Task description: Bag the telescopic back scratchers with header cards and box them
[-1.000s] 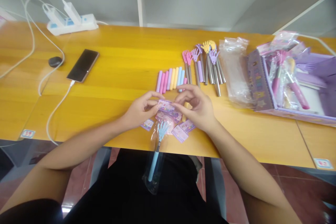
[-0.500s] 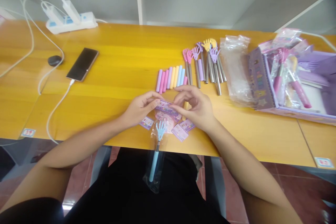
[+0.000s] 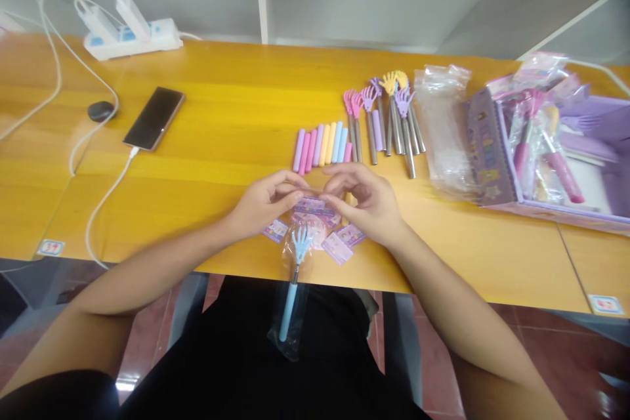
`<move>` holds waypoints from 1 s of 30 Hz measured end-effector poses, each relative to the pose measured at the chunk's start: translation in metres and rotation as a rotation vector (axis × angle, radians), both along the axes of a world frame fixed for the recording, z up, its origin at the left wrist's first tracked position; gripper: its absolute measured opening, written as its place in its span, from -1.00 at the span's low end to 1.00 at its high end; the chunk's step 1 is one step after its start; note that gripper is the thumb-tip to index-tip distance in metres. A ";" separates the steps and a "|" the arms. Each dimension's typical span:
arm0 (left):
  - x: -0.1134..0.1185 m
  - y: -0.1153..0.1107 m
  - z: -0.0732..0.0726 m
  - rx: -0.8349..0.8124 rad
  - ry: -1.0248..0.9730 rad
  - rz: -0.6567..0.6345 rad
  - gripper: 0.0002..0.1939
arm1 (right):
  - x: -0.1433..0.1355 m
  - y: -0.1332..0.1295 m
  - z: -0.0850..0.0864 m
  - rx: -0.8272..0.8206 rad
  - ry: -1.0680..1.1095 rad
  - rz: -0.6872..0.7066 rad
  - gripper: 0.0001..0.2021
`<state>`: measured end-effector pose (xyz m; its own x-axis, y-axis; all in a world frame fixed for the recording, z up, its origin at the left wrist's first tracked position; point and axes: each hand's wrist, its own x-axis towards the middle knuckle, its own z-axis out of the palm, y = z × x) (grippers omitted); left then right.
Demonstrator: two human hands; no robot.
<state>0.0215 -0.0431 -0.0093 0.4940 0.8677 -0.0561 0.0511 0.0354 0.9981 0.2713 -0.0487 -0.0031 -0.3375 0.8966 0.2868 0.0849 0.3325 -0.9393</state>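
Observation:
My left hand (image 3: 268, 203) and my right hand (image 3: 370, 202) pinch opposite ends of a small purple printed card (image 3: 311, 195) just above the table. The card is seen almost edge-on, so its printed face is largely hidden. Right below lie more printed cards (image 3: 338, 248), some overlapping, on and around a pinkish pile. A light blue hand-shaped back scratcher (image 3: 289, 308) in a clear plastic bag hangs over the table's near edge, its handle end against my dark clothing. Beyond my hands, several coloured handle sleeves (image 3: 321, 146) stand in a row.
Back scratchers (image 3: 404, 105) with metal rods lie behind the sleeves. Clear plastic bags (image 3: 447, 138) sit beside an open purple box (image 3: 497, 177) holding bagged scratchers. A phone (image 3: 155, 118) on a cable, a dark mouse-like object (image 3: 101, 111) and a power strip (image 3: 135, 41) occupy the left.
The card between my hands has tilted from showing its printed face to nearly edge-on. My left fingers have shifted slightly; the bagged scratcher stays put.

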 end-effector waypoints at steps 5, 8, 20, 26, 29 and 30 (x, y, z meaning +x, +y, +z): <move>0.001 -0.002 0.000 -0.043 0.000 -0.016 -0.69 | 0.001 0.000 -0.002 0.022 -0.010 0.019 -0.65; 0.003 -0.002 0.000 -0.031 -0.009 -0.010 -0.69 | 0.000 -0.001 -0.004 0.035 -0.034 0.027 -0.64; 0.010 -0.005 0.000 0.221 0.069 -0.058 -0.80 | -0.004 -0.003 -0.004 0.193 -0.074 0.045 -0.64; 0.004 -0.004 0.001 0.165 0.173 -0.094 -0.66 | -0.001 -0.003 0.001 0.197 -0.068 -0.042 -0.70; 0.003 -0.005 0.000 0.151 0.215 -0.136 -0.63 | 0.004 -0.004 0.004 0.135 -0.044 0.016 -0.71; 0.003 -0.005 0.000 0.154 0.226 -0.146 -0.62 | 0.006 -0.005 0.005 0.110 -0.038 0.052 -0.73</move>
<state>0.0243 -0.0482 -0.0089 0.6037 0.7955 -0.0520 0.2660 -0.1395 0.9538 0.2770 -0.0534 0.0019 -0.3954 0.8414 0.3684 0.0991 0.4379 -0.8935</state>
